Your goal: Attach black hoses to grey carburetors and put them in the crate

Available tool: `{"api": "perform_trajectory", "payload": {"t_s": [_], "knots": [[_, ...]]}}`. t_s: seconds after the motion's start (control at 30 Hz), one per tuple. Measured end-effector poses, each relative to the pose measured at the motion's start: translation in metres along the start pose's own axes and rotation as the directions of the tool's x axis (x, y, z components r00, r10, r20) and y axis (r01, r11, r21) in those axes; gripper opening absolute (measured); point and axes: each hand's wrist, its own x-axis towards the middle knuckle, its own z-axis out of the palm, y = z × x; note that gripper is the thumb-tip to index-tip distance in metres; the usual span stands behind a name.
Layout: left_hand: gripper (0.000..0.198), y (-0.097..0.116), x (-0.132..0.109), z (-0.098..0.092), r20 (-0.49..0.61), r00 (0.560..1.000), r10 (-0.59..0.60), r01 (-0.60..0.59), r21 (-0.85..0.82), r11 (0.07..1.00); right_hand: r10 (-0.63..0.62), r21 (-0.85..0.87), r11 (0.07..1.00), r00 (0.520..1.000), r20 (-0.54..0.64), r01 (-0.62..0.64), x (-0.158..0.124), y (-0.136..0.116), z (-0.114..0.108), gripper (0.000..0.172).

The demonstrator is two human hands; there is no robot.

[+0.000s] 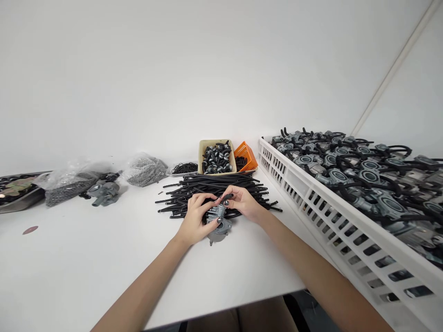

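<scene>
My left hand (196, 220) is wrapped round a grey metal carburetor-like part (218, 228), held just above the white table (86, 263). My right hand (243, 202) pinches a short black tube (226, 197) against the top of that part, fingers closed. Both hands hover over the near edge of a pile of black rubber tubes (214, 186).
A white slotted crate (346, 221) full of finished grey parts with tubes fills the right. Behind the pile stand a beige box of clips (216, 157) and an orange basket (246, 157). Plastic bags of small parts (145, 169), another grey part (104, 192) and a dark tray (19, 196) lie at left.
</scene>
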Motion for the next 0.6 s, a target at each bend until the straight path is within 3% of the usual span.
{"api": "perform_trajectory", "payload": {"t_s": [0.6], "knots": [[0.038, -0.0004, -0.0008, 0.0001, 0.0, 1.0, -0.013, 0.013, -0.005, 1.0, 0.047, -0.064, 0.997, 0.999, -0.015, -0.048, -0.002, -0.0093, 0.0003, 0.029]]}}
